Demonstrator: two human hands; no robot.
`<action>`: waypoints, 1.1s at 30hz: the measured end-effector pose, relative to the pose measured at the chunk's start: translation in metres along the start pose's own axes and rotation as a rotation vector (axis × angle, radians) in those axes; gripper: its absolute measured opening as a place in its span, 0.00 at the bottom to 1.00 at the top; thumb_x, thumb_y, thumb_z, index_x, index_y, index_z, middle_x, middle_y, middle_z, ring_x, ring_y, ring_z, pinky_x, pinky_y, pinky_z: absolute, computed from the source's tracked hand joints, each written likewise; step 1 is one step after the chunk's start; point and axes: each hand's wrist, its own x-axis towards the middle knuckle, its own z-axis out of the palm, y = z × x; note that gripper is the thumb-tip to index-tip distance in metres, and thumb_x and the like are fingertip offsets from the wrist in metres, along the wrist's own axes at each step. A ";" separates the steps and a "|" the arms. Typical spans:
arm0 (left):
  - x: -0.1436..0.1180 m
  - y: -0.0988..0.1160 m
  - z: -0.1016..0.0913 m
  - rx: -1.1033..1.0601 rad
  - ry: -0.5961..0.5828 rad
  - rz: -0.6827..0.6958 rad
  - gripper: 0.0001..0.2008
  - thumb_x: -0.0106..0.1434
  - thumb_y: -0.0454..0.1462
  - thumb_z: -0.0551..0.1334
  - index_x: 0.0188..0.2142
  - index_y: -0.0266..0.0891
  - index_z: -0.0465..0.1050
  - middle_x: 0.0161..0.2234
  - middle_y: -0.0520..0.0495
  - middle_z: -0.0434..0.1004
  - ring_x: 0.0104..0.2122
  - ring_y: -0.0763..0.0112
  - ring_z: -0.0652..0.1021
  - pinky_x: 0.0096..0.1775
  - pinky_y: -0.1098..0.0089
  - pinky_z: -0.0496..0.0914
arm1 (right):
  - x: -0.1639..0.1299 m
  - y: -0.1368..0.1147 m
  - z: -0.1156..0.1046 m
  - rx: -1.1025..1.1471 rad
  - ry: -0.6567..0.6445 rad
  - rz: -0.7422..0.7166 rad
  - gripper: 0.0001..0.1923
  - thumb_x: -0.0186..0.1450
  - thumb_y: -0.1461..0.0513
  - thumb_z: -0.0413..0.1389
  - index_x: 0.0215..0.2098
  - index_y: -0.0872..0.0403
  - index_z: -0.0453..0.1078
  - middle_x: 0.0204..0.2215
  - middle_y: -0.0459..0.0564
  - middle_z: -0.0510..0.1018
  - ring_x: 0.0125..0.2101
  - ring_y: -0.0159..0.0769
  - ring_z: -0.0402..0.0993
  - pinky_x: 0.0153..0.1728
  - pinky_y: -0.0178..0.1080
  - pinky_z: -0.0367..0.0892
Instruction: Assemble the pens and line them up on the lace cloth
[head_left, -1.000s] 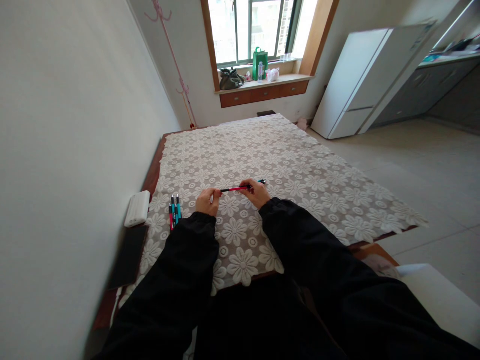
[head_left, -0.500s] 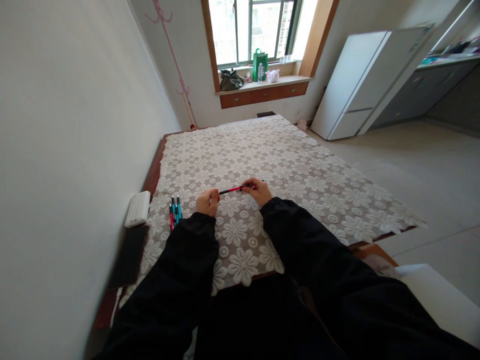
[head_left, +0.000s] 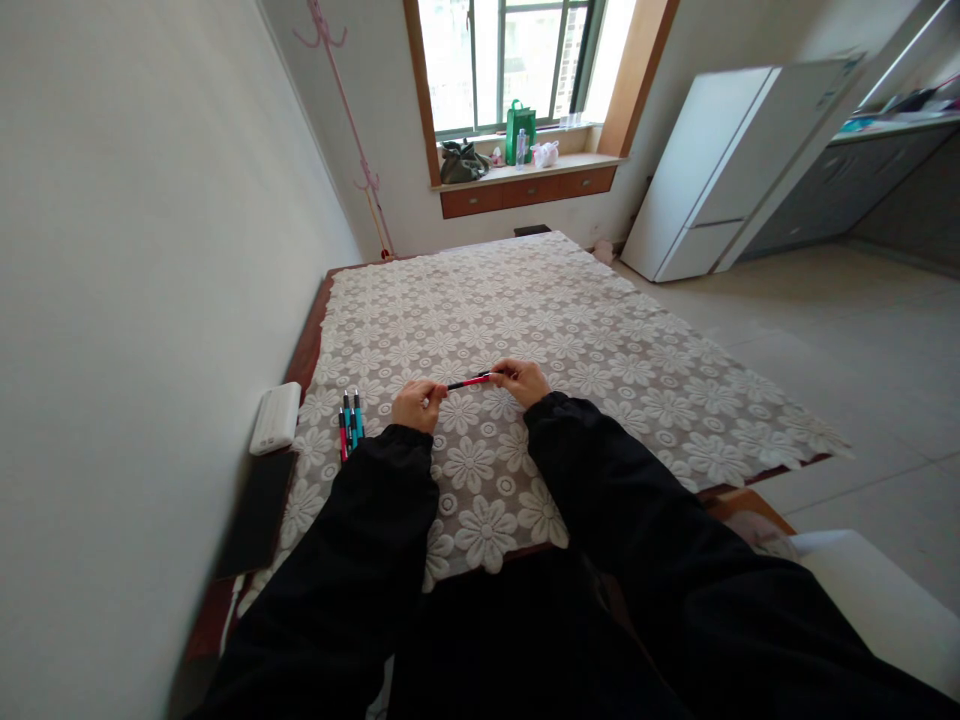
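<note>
Red pen, judged light, stiff and slim with a likely smooth barrel, is held level just above the lace tablecloth, left hand pinched closed on one end and right hand on the other, middle span bare between grips.

Two hands hold a red pen over a lace tablecloth.
The left hand pinches one end of the red pen, the right hand the other; three pens lie just left on the tablecloth, near a white box.
</note>
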 end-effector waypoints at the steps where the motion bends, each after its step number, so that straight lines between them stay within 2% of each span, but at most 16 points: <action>1: 0.000 0.000 0.000 0.010 -0.012 -0.002 0.15 0.68 0.45 0.56 0.31 0.42 0.77 0.31 0.46 0.80 0.36 0.63 0.76 0.41 0.66 0.69 | 0.000 0.000 -0.002 -0.043 -0.006 -0.028 0.09 0.62 0.55 0.59 0.34 0.52 0.77 0.23 0.44 0.75 0.25 0.32 0.68 0.30 0.36 0.62; 6: 0.000 0.003 0.002 0.016 -0.086 -0.035 0.11 0.65 0.45 0.61 0.37 0.43 0.79 0.35 0.47 0.81 0.36 0.64 0.77 0.42 0.65 0.70 | -0.001 -0.006 -0.013 -0.279 -0.054 -0.303 0.06 0.64 0.60 0.58 0.38 0.51 0.75 0.34 0.48 0.78 0.36 0.37 0.71 0.42 0.39 0.65; 10: 0.001 0.006 0.004 0.028 -0.146 -0.053 0.10 0.64 0.44 0.62 0.38 0.44 0.79 0.36 0.48 0.82 0.38 0.64 0.77 0.45 0.64 0.70 | -0.001 -0.006 -0.020 -0.386 -0.109 -0.363 0.05 0.66 0.61 0.57 0.39 0.51 0.75 0.36 0.49 0.78 0.38 0.38 0.71 0.44 0.40 0.65; 14: 0.002 0.007 0.004 0.047 -0.144 -0.121 0.10 0.63 0.44 0.62 0.38 0.44 0.79 0.37 0.47 0.82 0.38 0.64 0.77 0.45 0.64 0.69 | 0.003 0.000 -0.031 -0.534 -0.117 -0.305 0.03 0.63 0.62 0.60 0.37 0.50 0.76 0.38 0.50 0.77 0.41 0.41 0.70 0.46 0.41 0.65; 18: 0.000 0.005 0.003 0.056 -0.083 -0.174 0.08 0.62 0.42 0.62 0.37 0.44 0.79 0.36 0.46 0.82 0.35 0.63 0.77 0.41 0.64 0.69 | 0.005 0.008 -0.046 -0.660 -0.120 -0.203 0.04 0.61 0.62 0.63 0.36 0.50 0.77 0.39 0.51 0.76 0.43 0.44 0.68 0.46 0.43 0.65; 26: -0.002 0.006 0.003 0.081 0.005 -0.171 0.06 0.61 0.41 0.63 0.34 0.44 0.78 0.33 0.47 0.82 0.32 0.63 0.76 0.38 0.65 0.68 | 0.006 0.017 -0.056 -0.720 -0.115 -0.165 0.06 0.61 0.63 0.63 0.37 0.49 0.77 0.40 0.51 0.75 0.44 0.43 0.67 0.46 0.43 0.65; 30: 0.005 0.001 -0.011 0.138 0.007 -0.211 0.07 0.61 0.42 0.62 0.34 0.44 0.77 0.34 0.46 0.82 0.34 0.62 0.77 0.39 0.64 0.67 | 0.006 0.017 -0.056 -0.738 -0.121 -0.147 0.06 0.61 0.64 0.63 0.37 0.50 0.76 0.39 0.51 0.75 0.43 0.43 0.68 0.45 0.42 0.65; 33: 0.012 -0.014 -0.034 0.278 0.011 -0.339 0.09 0.61 0.43 0.61 0.36 0.43 0.76 0.36 0.44 0.81 0.40 0.56 0.77 0.42 0.61 0.68 | 0.005 0.016 -0.056 -0.735 -0.121 -0.141 0.05 0.61 0.64 0.62 0.37 0.50 0.76 0.38 0.51 0.75 0.43 0.42 0.68 0.45 0.41 0.65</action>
